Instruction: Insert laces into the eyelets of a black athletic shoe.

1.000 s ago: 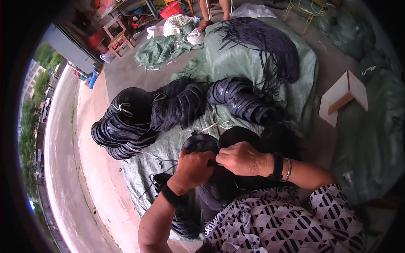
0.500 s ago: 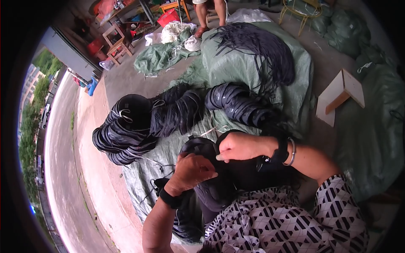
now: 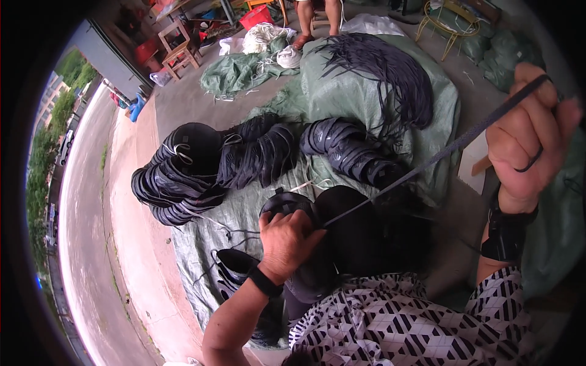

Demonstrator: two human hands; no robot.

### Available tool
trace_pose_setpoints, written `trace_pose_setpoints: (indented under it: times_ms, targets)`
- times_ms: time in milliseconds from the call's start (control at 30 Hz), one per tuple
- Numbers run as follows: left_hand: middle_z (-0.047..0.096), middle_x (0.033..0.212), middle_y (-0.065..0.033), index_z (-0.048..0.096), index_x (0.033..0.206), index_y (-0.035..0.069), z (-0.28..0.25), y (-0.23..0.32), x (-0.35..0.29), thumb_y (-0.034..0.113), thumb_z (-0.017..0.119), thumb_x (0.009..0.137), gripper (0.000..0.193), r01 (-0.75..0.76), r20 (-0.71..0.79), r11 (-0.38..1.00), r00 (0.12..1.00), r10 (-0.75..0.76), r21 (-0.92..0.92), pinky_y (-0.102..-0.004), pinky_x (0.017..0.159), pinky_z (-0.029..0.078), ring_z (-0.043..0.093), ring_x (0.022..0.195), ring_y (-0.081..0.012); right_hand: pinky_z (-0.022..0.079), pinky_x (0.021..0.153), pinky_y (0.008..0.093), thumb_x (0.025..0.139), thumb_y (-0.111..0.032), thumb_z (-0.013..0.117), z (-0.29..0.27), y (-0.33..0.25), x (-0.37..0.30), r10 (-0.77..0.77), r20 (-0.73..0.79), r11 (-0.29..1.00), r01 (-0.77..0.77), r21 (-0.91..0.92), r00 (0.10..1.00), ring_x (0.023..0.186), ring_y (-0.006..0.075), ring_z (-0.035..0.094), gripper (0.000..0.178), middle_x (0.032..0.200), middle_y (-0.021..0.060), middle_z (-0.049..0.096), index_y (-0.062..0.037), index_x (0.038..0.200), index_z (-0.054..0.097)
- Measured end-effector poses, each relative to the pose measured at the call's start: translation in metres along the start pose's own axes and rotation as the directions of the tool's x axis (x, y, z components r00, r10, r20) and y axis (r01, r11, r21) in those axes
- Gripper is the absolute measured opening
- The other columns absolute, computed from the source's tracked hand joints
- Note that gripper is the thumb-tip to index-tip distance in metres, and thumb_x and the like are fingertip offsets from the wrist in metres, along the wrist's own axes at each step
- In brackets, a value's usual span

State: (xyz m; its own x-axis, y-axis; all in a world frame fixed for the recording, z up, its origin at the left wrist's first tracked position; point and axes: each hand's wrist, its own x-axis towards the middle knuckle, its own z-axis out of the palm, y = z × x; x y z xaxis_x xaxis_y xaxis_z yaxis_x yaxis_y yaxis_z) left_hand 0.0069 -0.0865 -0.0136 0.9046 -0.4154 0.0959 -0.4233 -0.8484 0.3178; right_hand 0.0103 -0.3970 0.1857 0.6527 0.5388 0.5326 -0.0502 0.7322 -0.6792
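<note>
My left hand (image 3: pixel 285 243) is closed over the top of a black shoe upper (image 3: pixel 289 201) on my lap, its thumb beside the spot where a dark grey shoelace (image 3: pixel 421 166) comes out. Raised high at the right, my right hand (image 3: pixel 526 143) has its fingers curled round the other part of that lace, which runs taut in a slant between the two hands. A rounded black piece (image 3: pixel 348 226) sits just right of the left hand. The lace holes are too dark to make out.
Nested stacks of black shoe uppers (image 3: pixel 183 177) lie ahead on a green woven sheet (image 3: pixel 201 256), with another row (image 3: pixel 345 146) to the right. A heap of dark laces (image 3: pixel 390 73) rests on a green-covered mound. Beyond are a wooden chair (image 3: pixel 178 52) and a seated person's legs (image 3: pixel 332 18).
My right hand has swung from beside the left hand up to the far right, drawing the lace out straight. My left hand has shifted slightly and now presses on the shoe upper.
</note>
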Motion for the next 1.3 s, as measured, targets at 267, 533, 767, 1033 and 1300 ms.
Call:
trace_pose_setpoints:
  times_ms: [267, 533, 767, 1033, 1300]
  targets:
    - [0.059, 0.096, -0.0066, 0.065, 0.09, 0.01, -0.053, -0.07, -0.022, 0.004, 0.075, 0.064, 0.028, -0.16, 0.113, 0.936, 0.973, 0.204, -0.315, -0.0357, 0.085, 0.046, 0.054, 0.096, -0.0276, 0.043, 0.059, 0.025, 0.086, -0.009, 0.06, -0.083, 0.064, -0.055, -0.399, -0.489, -0.16, -0.584, -0.796, 0.776, 0.065, 0.0093, 0.055, 0.011, 0.07, 0.0024, 0.059, -0.0007, 0.093, 0.063]
    - [0.058, 0.097, -0.0057, 0.06, 0.083, 0.01, -0.03, -0.085, -0.038, -0.001, 0.072, 0.061, 0.027, -0.24, -0.059, 0.919, 0.971, 0.233, -0.313, -0.0338, 0.08, 0.051, 0.057, 0.097, -0.0255, 0.05, 0.062, 0.033, 0.08, -0.008, 0.066, -0.042, 0.236, -0.014, 0.161, -0.187, 0.093, -0.203, -0.975, 0.969, 0.072, 0.0276, 0.065, 0.011, 0.08, 0.0113, 0.066, -0.0045, 0.091, 0.064]
    - [0.058, 0.1, -0.0106, 0.059, 0.084, 0.008, -0.007, -0.085, -0.058, -0.004, 0.07, 0.061, 0.029, -0.194, -0.237, 0.913, 0.965, 0.111, -0.36, -0.0355, 0.081, 0.05, 0.057, 0.097, -0.0299, 0.049, 0.067, 0.0415, 0.084, -0.017, 0.057, -0.038, 0.285, 0.021, 0.517, -0.136, 0.095, -0.215, -0.972, 0.845, 0.074, 0.0321, 0.064, 0.012, 0.076, 0.0128, 0.065, -0.0075, 0.085, 0.065]
    - [0.057, 0.104, -0.0132, 0.056, 0.092, 0.006, -0.005, -0.077, -0.055, -0.009, 0.06, 0.061, 0.035, -0.135, -0.244, 0.903, 0.969, 0.035, -0.407, -0.0384, 0.081, 0.05, 0.056, 0.101, -0.0331, 0.05, 0.065, 0.0418, 0.084, -0.017, 0.059, -0.033, 0.286, 0.018, 0.526, -0.18, 0.051, -0.242, -0.969, 0.831, 0.073, 0.0332, 0.064, 0.011, 0.077, 0.0144, 0.064, -0.007, 0.088, 0.061]
    - [0.056, 0.099, -0.0106, 0.059, 0.084, 0.007, -0.025, -0.063, -0.057, 0.004, 0.068, 0.068, 0.019, -0.19, -0.254, 0.904, 0.963, 0.094, -0.384, -0.0369, 0.081, 0.049, 0.055, 0.102, -0.031, 0.043, 0.053, 0.0262, 0.09, -0.007, 0.052, -0.084, 0.247, 0.015, 0.156, -0.5, 0.164, -0.521, -0.838, 0.852, 0.054, 0.0096, 0.051, 0.008, 0.06, 0.0051, 0.053, 0.0, 0.089, 0.053]
